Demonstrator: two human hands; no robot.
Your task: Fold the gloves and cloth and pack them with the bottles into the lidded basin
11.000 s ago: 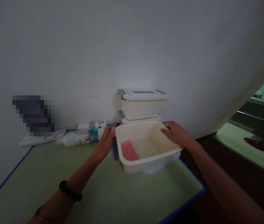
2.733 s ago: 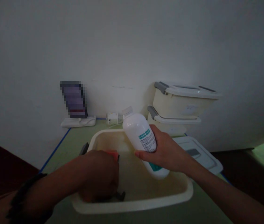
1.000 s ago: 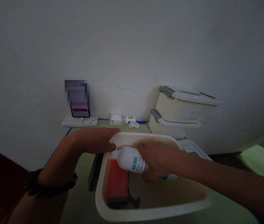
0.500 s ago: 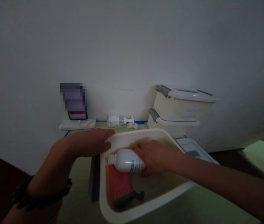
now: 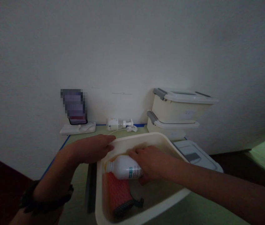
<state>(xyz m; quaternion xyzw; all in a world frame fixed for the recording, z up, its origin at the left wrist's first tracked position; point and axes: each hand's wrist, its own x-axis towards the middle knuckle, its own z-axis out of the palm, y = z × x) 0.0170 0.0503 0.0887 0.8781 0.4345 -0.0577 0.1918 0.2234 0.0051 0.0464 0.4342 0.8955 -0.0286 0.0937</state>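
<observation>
My right hand (image 5: pixel 150 162) is wrapped round the base end of a white bottle (image 5: pixel 124 167) that lies on its side in an open cream storage bin (image 5: pixel 144 137). The bottle's neck points left, and its label is partly under my fingers. Below the bottle is a red textured cloth item (image 5: pixel 119 192) with a dark edge and a dark loop; its kind is unclear. At the bin's far left corner my left hand (image 5: pixel 97 147) holds the rim, fingers and thumb closed over it.
Two lidded bins (image 5: pixel 181 111) are stacked at the back right. A grey-white lid (image 5: pixel 198 153) lies right of the open bin. A clear pump bottle (image 5: pixel 117 124) lies by the wall, and a phone (image 5: pixel 76 107) stands on a white base to its left.
The view has tilted slightly, so the background sits lower. The open bin has shifted a little left and nearer. Both hands keep their holds.
</observation>
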